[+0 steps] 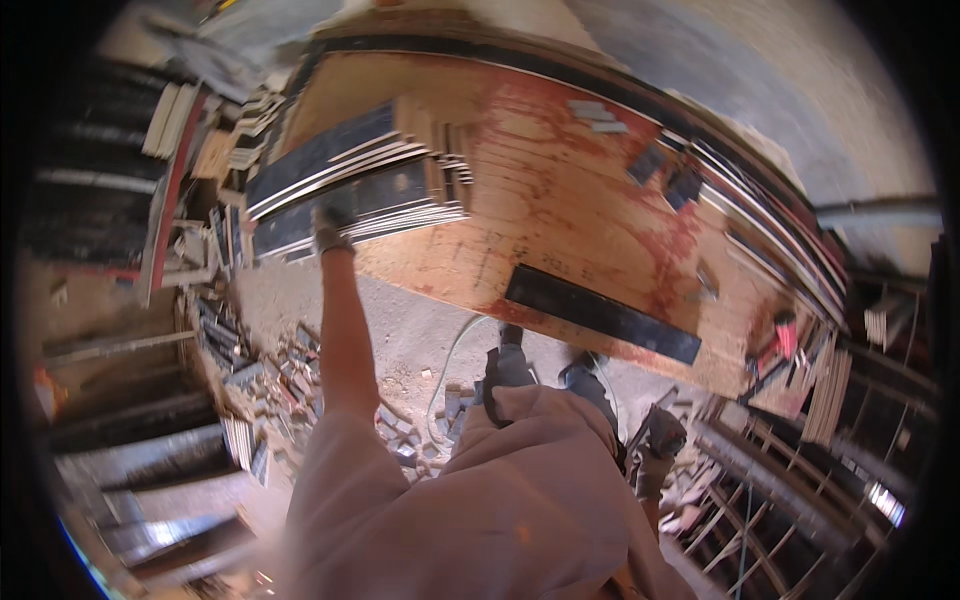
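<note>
My left hand [333, 232], in a grey glove with dark fingertips, reaches to the stack of black-faced boards [375, 195] at the left of the wooden worktable [540, 190]. It is at the near edge of the stack; blur hides its fingers. Down by my right side, my right hand [664, 436], also gloved, is closed. Something dark and narrow shows beside it, too unclear to name. A single long black board [600, 312] lies along the table's near edge, between my two hands.
Small grey pieces [597, 116] and dark blocks [683, 186] lie on the table's far right, with a red-handled tool [785, 335] near its right end. Wood offcuts [290, 385] litter the floor at left. Racks of boards [110, 195] stand at left; a slatted frame [770, 480] is at right.
</note>
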A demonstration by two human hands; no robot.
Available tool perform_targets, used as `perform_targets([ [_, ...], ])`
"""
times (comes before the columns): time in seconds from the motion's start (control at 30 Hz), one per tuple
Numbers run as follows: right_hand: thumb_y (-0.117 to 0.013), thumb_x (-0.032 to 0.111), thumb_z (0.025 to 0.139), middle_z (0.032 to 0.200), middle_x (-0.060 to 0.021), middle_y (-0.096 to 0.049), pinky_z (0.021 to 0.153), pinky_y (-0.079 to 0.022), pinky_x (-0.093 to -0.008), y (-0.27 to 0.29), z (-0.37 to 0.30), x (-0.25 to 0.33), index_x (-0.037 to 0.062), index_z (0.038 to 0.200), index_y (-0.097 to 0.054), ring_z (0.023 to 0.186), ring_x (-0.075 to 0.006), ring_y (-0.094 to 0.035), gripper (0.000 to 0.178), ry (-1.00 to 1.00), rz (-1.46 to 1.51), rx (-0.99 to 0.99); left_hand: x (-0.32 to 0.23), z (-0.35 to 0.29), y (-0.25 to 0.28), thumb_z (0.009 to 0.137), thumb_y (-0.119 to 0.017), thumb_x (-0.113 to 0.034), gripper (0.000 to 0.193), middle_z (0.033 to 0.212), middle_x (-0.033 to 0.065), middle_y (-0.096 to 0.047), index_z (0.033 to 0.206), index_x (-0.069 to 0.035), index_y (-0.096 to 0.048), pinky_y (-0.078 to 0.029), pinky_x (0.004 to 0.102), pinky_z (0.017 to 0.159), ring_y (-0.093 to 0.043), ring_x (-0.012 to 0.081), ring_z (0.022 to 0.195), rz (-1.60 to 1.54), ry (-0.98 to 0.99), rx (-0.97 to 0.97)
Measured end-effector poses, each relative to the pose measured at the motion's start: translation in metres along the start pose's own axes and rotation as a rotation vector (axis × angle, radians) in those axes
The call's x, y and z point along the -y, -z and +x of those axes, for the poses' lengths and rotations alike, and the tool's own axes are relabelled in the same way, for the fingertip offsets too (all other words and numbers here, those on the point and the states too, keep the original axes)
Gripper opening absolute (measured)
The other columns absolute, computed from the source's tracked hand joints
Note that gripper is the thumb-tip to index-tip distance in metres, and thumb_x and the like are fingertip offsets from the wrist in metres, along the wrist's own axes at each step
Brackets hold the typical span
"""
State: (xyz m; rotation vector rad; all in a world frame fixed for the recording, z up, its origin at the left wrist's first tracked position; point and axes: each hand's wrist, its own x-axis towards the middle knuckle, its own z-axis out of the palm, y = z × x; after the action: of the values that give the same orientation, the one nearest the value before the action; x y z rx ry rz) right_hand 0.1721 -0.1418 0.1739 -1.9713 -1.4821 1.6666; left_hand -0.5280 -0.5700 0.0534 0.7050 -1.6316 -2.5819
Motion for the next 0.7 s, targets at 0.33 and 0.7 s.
perform_targets([
  [0.33,-0.073,0.005,0.079,0.056,-0.0022,-0.054,0.036,-0.037,-0.0285,0.062,0.008,-0.098,0.0081,0.074,-0.056,0.04,-0.0133,-0.051,0.018,-0.249,0.244,-0.11,0.144,-0.204,-0.093,0.098,-0.058,-0.022,0.045,0.137,0.0218,-0.056,0.134,0.005,-0.054,-0.051,0.0423,0.103,-0.059,0.0293,0.122,0.068,-0.182,0.486],
  [0.7,-0.075,0.006,0.078,0.062,0.0021,-0.056,0.043,-0.04,-0.0251,0.115,-0.005,-0.164,0.0096,0.074,-0.056,0.048,-0.0086,-0.053,0.019,-0.227,0.204,-0.31,0.399,-0.472,-0.36,0.082,-0.076,-0.036,0.064,0.13,0.0178,-0.059,0.134,-0.007,-0.053,-0.047,0.0487,0.101,-0.057,0.0374,0.12,1.41,-0.811,1.225],
])
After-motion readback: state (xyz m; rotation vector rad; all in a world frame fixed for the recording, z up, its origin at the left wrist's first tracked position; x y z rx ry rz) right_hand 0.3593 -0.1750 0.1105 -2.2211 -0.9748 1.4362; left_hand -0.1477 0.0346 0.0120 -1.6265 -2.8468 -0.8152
